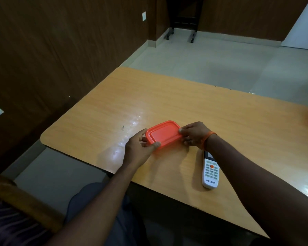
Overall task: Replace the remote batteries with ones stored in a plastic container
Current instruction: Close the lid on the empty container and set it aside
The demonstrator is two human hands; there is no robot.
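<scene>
Bench [220, 121]: pale wood-grain top with rounded corners, glare patches across the left half and at the right edge. It stands on a light tiled floor [212, 68], with dark wood-panelled wall [60, 50] to the left and behind.

Both bare forearms reach in from the near edge toward the middle of the bench.

Plastic container [163, 134]: orange, shallow, rectangular with rounded corners, lid on and seated flat. It rests on the bench just inside the near edge, held between the two hands. Contents hidden by the lid.

Left hand [139, 148]: grasping the container's left end, thumb laid over the near-left lid rim, fingers curled along the left side.

Right hand [194, 134]: grasping the container's right end, thumb tip on the lid's right rim, fingers folded down the side wall. An orange band [210, 135] sits on this wrist.

Remote [210, 172]: white, button face up, orange button near the top of the keypad, "VOLTAS" printed at its near end. It lies flat on the bench just right of and nearer than the container, apart from it, its far end tucked under the right wrist. Neither hand touches it as far as can be seen.
</scene>
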